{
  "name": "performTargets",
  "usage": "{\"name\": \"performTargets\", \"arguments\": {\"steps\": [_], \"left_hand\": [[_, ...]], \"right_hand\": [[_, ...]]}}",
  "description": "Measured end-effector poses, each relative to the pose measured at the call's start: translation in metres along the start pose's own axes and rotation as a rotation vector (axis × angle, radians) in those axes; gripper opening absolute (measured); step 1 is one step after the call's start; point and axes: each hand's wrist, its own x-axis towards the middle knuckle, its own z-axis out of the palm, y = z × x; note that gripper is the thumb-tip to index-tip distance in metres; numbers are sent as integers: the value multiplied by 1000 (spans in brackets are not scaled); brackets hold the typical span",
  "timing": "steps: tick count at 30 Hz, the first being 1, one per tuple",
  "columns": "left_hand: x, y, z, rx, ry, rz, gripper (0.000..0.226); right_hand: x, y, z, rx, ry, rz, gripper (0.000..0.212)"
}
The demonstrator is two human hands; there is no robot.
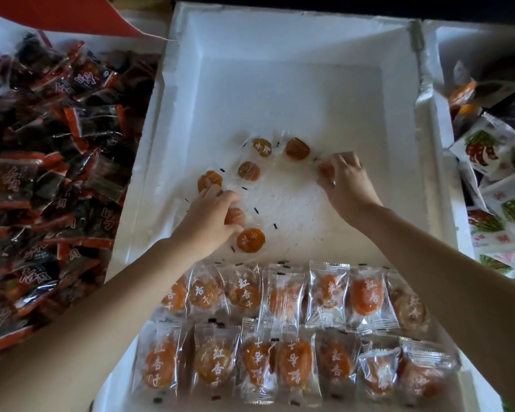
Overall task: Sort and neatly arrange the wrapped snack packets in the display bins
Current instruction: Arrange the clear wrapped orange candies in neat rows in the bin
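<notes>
under the left hand point(208, 221), one apricot packet point(235, 216) lies half hidden.

One head-worn wide-angle camera views the scene from the near side, facing forward and steeply down at close range. The white foam bin point(295, 37) fills the centre of the frame. Dark red packets point(48, 162) are cut off at the left edge, white packets point(488, 150) at the right.
</notes>
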Motion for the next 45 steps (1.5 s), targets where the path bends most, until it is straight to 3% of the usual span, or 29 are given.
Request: {"name": "performTargets", "arguments": {"steps": [2,7,13,19,23,30,32,35,38,42,45], "left_hand": [[1,-1,-1,-70,7,7,37],[-7,2,-3,-163,137,65,17],[-13,18,-13,-593,349,-125,12],[-32,37,-26,-1127,255,-268,22],[-53,37,-35,-1122,44,-121,34],[-72,22,-39,-938,153,-156,16],[-77,16,-39,-922,204,-166,13],[-82,10,-43,-936,251,-203,9],[-86,5,-44,-956,284,-234,8],[-90,2,-44,-954,309,-270,10],[-91,3,-43,-924,340,-317,14]], "right_hand": [[-4,2,4,30,13,7,29],[-15,-2,5,224,-11,120,63],[-30,-40,-13,412,-43,21,33],[-47,-93,-29,817,-312,50,18],[-48,-105,-28,894,-299,45,27],[-42,-106,-15,781,-313,-95,9],[-34,-92,-7,607,-296,-122,6],[-32,-69,13,137,-427,-223,37],[-36,-61,28,-63,-447,-300,54],[-35,-66,30,-103,-424,-293,29],[-38,-72,25,9,-371,-272,10]]}}
